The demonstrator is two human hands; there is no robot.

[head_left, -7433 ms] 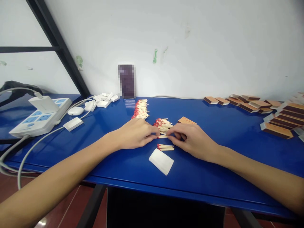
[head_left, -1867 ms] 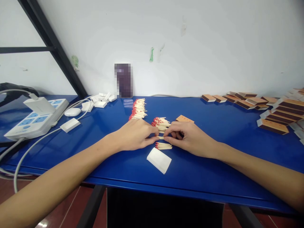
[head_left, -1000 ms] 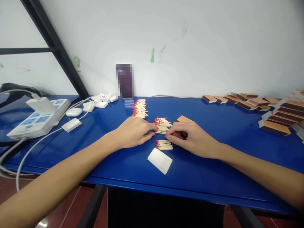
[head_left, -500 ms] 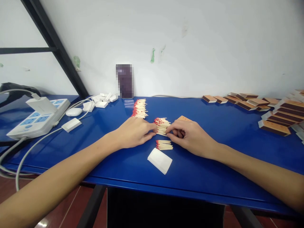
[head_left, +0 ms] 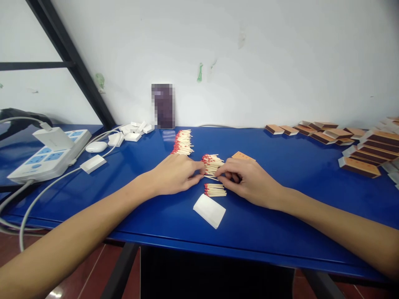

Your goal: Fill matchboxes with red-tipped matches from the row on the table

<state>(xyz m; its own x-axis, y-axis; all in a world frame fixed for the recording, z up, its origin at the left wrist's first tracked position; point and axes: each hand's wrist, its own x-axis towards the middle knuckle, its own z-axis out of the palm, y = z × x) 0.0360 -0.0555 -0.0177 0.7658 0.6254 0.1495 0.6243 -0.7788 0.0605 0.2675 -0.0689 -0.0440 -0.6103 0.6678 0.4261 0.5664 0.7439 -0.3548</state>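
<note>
A pile of red-headed matches [head_left: 213, 164] lies on the blue table between my hands. My left hand [head_left: 177, 174] is closed at the red-head end, thumb and finger pinched at the near edge of the pile. At the plain ends, the curled fingers of my right hand [head_left: 246, 178] pinch the same near matches; a match there stretches between both hands. Closer to me is a small row of matches [head_left: 215, 190], with a white matchbox tray [head_left: 210, 211] below it. Behind my right hand an orange matchbox sleeve [head_left: 243, 156] is partly hidden.
A longer stack of matches [head_left: 183, 142] lies beyond my left hand. White trays [head_left: 134, 136] and a phone [head_left: 164, 107] are at the back. A power strip [head_left: 50, 155] with cables stands left. Orange-brown matchbox sleeves [head_left: 358, 166] are heaped right.
My right hand has shifted slightly left. At the near edge of the pile, a match now sits a little apart from the others. My left hand has hardly moved.
</note>
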